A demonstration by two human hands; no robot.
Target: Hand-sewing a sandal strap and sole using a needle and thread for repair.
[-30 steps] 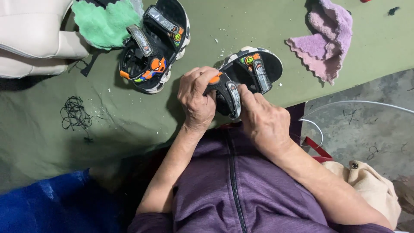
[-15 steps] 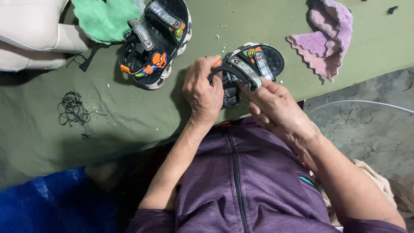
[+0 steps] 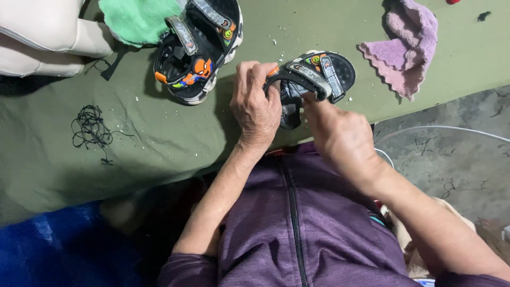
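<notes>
A small black child's sandal (image 3: 317,74) lies at the near edge of the green-covered table (image 3: 159,138), its long axis running from near left to far right, toe end towards the far right. The left hand (image 3: 256,106) curls closed around its heel end; the right hand (image 3: 340,135) pinches a grey strap from the near side. A matching second sandal (image 3: 197,50) rests to the far left, beside a green cloth (image 3: 137,18). A pink cloth (image 3: 406,45) lies far right, a tangle of black thread (image 3: 91,130) left.
</notes>
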